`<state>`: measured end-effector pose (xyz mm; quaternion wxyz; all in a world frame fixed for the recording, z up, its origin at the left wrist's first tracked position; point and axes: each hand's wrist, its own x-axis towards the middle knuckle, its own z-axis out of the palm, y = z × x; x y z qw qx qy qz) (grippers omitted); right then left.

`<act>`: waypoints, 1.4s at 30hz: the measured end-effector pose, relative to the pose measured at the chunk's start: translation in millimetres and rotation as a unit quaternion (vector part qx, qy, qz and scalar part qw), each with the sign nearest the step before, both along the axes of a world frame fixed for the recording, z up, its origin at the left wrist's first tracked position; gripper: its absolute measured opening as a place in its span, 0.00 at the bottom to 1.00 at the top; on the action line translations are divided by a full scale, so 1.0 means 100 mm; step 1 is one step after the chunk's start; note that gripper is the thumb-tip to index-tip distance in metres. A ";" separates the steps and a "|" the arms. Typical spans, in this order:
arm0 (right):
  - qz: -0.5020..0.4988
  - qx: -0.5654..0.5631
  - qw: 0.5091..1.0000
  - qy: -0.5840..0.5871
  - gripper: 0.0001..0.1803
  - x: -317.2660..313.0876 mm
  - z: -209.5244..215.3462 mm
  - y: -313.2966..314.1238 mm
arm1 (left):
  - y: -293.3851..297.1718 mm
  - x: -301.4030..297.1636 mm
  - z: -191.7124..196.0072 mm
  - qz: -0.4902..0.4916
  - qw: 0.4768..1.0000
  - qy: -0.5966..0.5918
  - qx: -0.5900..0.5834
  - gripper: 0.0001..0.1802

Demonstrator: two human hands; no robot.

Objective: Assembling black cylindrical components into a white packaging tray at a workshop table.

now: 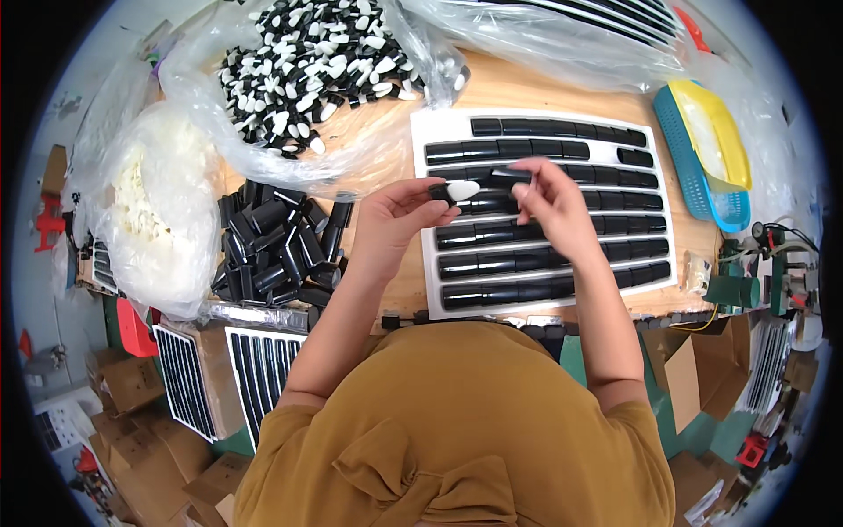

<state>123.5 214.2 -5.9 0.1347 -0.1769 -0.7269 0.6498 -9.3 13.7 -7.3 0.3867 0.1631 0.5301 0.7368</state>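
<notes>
Cluttered wooden table (527, 92), cardboard boxes (132, 386) below

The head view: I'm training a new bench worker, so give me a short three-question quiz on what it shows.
1. True or false: the left hand holds a black piece with a white sponge tip.
2. What does the right hand pinch?
A. a blue basket
B. a black tube
C. a cardboard box
3. Fill in: the loose black caps lie on the person's ____ side of the white tray.

Key
1. True.
2. B, a black tube, held over the white tray of filled rows.
3. Left; the blue basket with a yellow lid is on the right.
</notes>
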 end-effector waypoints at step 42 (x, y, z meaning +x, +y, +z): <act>-0.258 0.102 0.961 0.016 0.14 0.24 -0.12 0.72 | -0.32 -1.85 -0.55 0.185 0.658 0.587 -0.434 0.10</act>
